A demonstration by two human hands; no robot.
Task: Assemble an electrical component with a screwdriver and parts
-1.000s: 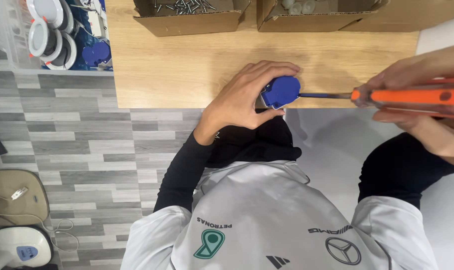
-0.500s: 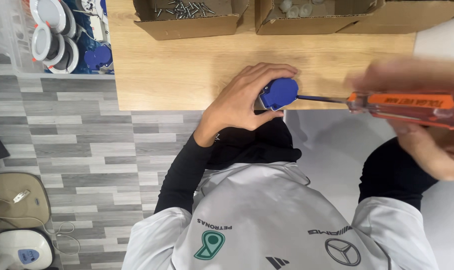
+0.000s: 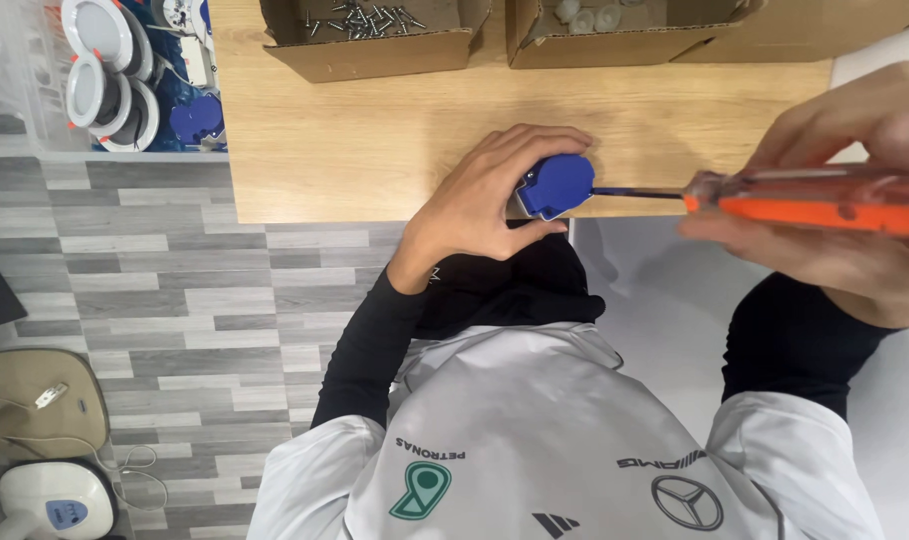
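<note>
We are clamping the blue plastic part (image 3: 556, 185) with our left hand (image 3: 484, 200), fingers curled over its far side and thumb under it, apparently bracing it at the near edge of the wooden table (image 3: 374, 150). Our right hand (image 3: 854, 230) is wrapping closed around the orange screwdriver (image 3: 824, 205), whose shaft is meeting the part's right face. Two cardboard boxes (image 3: 374, 50) are sitting further back.

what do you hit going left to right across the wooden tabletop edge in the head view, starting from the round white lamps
round white recessed lamps → left hand → small blue plastic box → thin dark screwdriver shaft → orange screwdriver handle, in the grip of the right hand
</note>
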